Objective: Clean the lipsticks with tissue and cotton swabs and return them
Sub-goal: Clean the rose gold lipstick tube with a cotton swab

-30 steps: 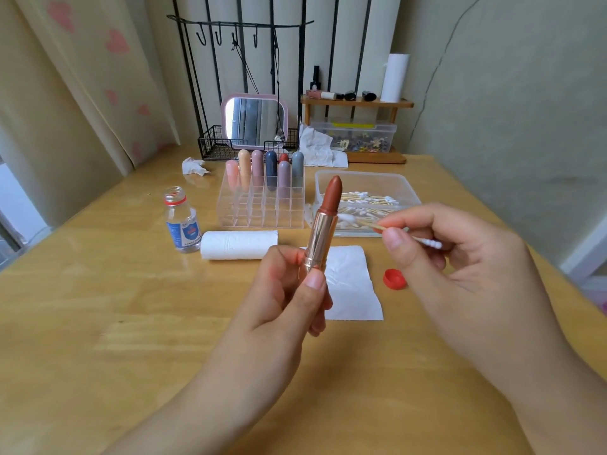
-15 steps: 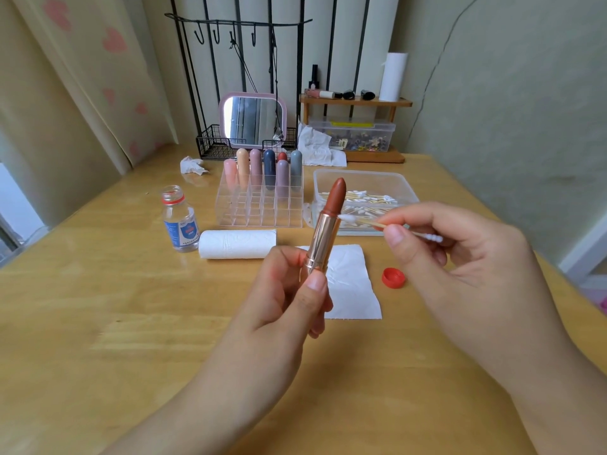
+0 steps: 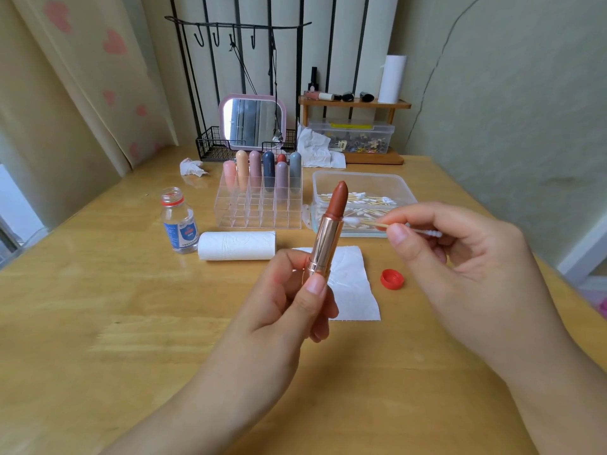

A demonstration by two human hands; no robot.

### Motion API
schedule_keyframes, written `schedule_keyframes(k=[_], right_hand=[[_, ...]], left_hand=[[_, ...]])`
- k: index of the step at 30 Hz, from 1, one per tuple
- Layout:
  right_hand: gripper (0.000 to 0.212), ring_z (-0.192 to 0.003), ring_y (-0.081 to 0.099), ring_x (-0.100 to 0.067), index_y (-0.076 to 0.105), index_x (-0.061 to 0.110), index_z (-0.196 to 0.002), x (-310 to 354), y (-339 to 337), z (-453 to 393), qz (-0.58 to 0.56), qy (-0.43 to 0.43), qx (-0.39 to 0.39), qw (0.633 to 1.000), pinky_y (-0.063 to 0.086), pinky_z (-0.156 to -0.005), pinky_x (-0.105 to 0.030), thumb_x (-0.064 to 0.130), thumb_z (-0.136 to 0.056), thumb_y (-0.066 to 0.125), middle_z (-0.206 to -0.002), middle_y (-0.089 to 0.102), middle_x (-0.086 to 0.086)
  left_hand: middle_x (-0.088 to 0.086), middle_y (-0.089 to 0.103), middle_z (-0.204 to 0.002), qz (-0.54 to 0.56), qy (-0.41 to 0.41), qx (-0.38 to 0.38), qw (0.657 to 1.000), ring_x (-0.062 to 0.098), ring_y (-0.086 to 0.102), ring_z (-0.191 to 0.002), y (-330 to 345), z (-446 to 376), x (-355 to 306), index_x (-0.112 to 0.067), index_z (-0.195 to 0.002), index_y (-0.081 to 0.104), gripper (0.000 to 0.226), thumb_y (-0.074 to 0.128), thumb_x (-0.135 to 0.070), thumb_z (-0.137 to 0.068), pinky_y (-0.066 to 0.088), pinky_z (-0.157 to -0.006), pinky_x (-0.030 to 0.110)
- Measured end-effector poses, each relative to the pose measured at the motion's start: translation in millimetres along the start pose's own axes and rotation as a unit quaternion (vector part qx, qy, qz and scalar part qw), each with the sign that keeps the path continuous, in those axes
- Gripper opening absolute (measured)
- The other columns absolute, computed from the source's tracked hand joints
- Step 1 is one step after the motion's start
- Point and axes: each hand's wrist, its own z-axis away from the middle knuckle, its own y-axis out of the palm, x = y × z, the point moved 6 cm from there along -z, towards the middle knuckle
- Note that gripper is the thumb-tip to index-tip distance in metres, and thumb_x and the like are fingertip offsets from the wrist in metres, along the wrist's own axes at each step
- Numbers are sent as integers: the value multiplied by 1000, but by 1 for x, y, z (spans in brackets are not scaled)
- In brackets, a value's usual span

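While held: one lipstick (image 3: 329, 232), one swab (image 3: 364, 222).

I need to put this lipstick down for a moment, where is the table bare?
Bare wood spans the near table left of the left hand, in front of the tissue roll and open bottle. It is crowded between the organizer, swab box, tissue sheet and red cap.

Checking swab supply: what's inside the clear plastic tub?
Inside the clear plastic tub: loose wooden-stick cotton swabs. The uncapped rose-gold lipstick and right hand cover its near part.
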Motion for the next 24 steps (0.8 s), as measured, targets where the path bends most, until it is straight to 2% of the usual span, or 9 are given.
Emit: schedule_keyframes(k=[3,7,16,20,24], right_hand=[[12,-62,51,-4,68,28,-84,-1,-1,-1,-10,9,1,1000,37,-58,-5,19,-85,60,-80,66,9],[12,-62,51,-8,68,27,-83,-1,-1,-1,-14,11,1,1000,36,-57,-5,18,-85,61,-80,66,8],[12,-62,49,-3,68,27,-82,-2,-2,-1,-4,10,0,1000,35,-56,-5,19,-84,61,-77,64,4],[12,-61,49,-4,68,26,-82,-1,-2,-1,-8,10,1,1000,35,-56,-5,17,-84,61,-77,64,4],[12,-61,50,-3,68,27,-81,-2,-3,-1,-11,15,2,1000,35,-57,-5,18,-84,60,-77,64,7]], left_hand=[[-3,59,-73,10,2,10,1000,12,50,-63,1,0,1,-25,-90,62,25,53,-47,-80,44,-63,19],[-7,58,-74,5,-4,10,1000,10,49,-62,0,0,3,-29,-94,66,34,48,-52,-76,44,-63,21],[-5,49,-66,17,-4,1,1000,8,37,-52,0,-3,2,-30,-90,67,31,52,-52,-74,33,-56,24],[-1,41,-66,5,1,14,1000,13,33,-59,1,-1,0,-28,-93,65,31,57,-50,-73,31,-54,21],[-4,41,-64,23,3,13,1000,11,31,-56,1,-1,-1,-25,-92,65,29,58,-46,-74,30,-51,18]])
